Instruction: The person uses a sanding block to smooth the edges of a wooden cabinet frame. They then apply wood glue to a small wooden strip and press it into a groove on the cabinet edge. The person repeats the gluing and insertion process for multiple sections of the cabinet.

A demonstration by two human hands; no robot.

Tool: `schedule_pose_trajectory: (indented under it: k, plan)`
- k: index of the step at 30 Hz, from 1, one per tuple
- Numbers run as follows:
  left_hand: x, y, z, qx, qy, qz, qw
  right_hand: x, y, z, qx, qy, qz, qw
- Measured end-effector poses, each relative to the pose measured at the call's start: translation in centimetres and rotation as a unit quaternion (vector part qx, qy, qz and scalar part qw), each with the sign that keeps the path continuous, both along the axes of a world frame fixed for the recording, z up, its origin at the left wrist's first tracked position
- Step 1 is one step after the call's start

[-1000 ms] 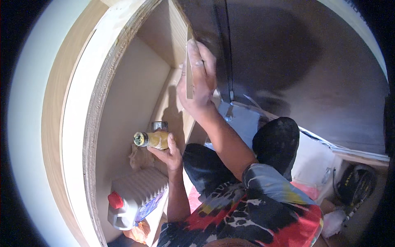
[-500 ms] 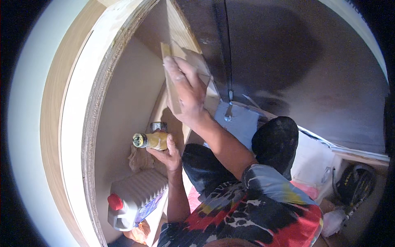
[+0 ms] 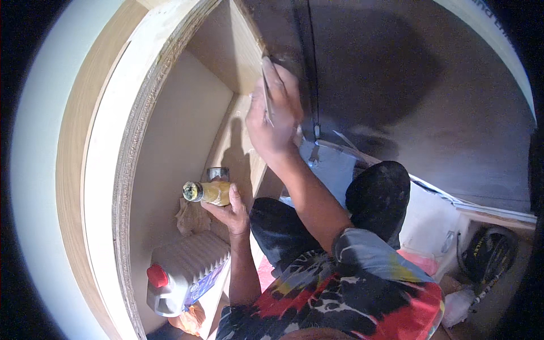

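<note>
Inside the cabinet (image 3: 170, 147), my left hand (image 3: 229, 212) grips a glue bottle (image 3: 207, 192); my right hand (image 3: 275, 119) presses a thin strip (image 3: 265, 93) against the panel edge. I should keep pressure even.

The right hand (image 3: 276, 110) is raised on an extended forearm, fingers closed with the back of the hand facing the camera. The left hand (image 3: 229, 209) sits lower, arm bent, fingers curled in a grip.

1. Cabinet panel (image 3: 170, 147): pale wood, matt; rough layered ply edge at 9 o'clock.
2. Squeeze bottle (image 3: 211, 192): glossy yellow plastic.
3. Jug (image 3: 184, 272): ribbed translucent plastic, red cap, at 7 o'clock.
</note>
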State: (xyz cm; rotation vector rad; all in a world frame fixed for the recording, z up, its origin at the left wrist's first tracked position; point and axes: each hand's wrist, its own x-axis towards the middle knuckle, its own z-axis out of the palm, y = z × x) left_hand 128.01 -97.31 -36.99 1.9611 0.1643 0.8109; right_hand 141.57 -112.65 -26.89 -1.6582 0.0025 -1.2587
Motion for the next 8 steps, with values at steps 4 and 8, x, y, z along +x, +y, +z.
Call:
schedule_pose_trajectory:
  k: [4,8]
  plan:
    - [-0.1,0.2,0.2,-0.01,-0.007,-0.013,1.0,-0.4,0.6,2.8,0.022,-0.034,0.044,0.998]
    - [-0.2,0.7,-0.6,0.022,-0.005,-0.023,0.999,-2.9,-0.2,0.4,-0.067,-0.013,0.162,0.984]
